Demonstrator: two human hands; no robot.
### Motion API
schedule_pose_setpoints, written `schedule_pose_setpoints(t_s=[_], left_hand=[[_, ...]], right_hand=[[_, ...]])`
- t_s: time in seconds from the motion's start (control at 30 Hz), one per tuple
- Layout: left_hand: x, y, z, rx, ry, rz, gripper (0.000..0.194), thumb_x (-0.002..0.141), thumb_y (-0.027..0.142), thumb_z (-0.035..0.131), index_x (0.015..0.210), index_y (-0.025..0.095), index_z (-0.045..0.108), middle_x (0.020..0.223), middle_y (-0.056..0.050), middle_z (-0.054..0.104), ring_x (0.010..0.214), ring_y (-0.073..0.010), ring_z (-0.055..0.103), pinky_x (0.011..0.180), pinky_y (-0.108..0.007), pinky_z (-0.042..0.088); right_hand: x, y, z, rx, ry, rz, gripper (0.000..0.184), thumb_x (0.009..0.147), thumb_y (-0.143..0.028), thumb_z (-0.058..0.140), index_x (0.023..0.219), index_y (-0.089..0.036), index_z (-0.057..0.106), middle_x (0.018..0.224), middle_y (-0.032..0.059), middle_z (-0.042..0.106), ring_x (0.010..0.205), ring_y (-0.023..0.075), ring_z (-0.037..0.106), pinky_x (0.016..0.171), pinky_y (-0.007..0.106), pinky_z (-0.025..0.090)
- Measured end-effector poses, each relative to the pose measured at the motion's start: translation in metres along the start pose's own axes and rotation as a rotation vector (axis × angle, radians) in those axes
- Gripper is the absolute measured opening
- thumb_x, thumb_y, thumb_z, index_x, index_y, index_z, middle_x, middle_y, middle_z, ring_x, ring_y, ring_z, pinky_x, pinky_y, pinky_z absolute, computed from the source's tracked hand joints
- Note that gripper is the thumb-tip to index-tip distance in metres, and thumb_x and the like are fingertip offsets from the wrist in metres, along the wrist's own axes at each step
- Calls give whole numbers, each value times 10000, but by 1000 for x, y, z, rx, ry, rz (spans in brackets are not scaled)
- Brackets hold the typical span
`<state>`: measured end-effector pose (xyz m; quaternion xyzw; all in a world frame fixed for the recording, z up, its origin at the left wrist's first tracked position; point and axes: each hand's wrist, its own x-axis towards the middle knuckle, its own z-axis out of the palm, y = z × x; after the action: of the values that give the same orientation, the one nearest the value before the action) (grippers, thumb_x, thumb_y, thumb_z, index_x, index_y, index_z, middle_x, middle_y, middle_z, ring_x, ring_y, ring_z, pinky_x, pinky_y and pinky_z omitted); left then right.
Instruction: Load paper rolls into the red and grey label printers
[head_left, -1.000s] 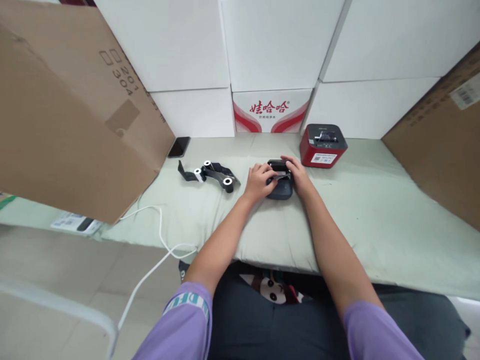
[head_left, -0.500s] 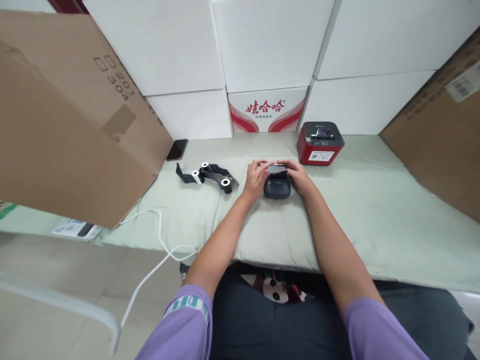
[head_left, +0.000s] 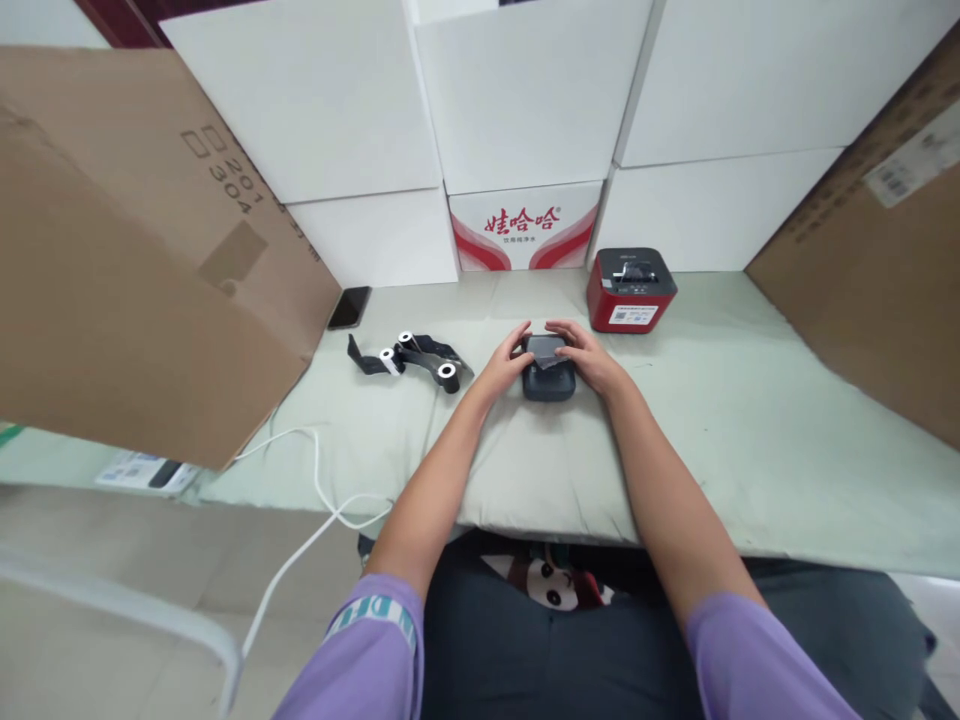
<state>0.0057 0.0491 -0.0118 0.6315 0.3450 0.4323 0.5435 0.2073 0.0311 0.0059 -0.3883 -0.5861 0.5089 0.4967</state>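
Note:
A small dark rounded device, looking like a mini printer [head_left: 550, 384], sits on the cloth between my hands. Its lid lies down, and a piece of dark strip [head_left: 549, 361] shows across its top. My left hand [head_left: 510, 358] holds the device's left side, thumb at its upper edge. From the right, my right hand [head_left: 585, 355] grips it, thumb on top near the strip and fingers curled behind. To the left lie small rolls of black strip [head_left: 420, 358] with white cores, partly unwound.
A red and black box-shaped device [head_left: 631, 290] stands behind my right hand. At the back left lies a phone [head_left: 349, 308]. White boxes [head_left: 525, 100] wall the back, cardboard panels [head_left: 150, 270] flank both sides, and a white cable [head_left: 316, 470] hangs over the table's [head_left: 720, 440] front edge.
The device's lid, raised before, is now down over the body. My thumbs have come onto its top, and the dark strip shows there. The camera view has shifted slightly.

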Motion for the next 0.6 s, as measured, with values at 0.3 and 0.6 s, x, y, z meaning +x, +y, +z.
schedule_pose_setpoints(t_s=[0.3, 0.6], left_hand=[[-1, 5, 1, -3, 12, -13, 734, 814, 207, 645, 1514, 121, 442, 1566, -204, 468, 1465, -310, 439, 1198, -457, 366], [3, 2, 0, -62, 78, -77, 697, 807, 199, 576, 1494, 126, 483, 1525, -168, 533, 1444, -297, 472, 1238, -457, 308]], right_hand=[[0, 4, 0, 48, 83, 73, 569, 627, -258, 714, 1185, -300, 613, 1340, 50, 653, 1355, 278, 534, 1156, 478, 412], [3, -5, -3, -8, 254, 176, 516, 660, -329, 616, 1169, -250, 615, 1228, 79, 695, 1128, 256, 655, 1035, 454, 499]])
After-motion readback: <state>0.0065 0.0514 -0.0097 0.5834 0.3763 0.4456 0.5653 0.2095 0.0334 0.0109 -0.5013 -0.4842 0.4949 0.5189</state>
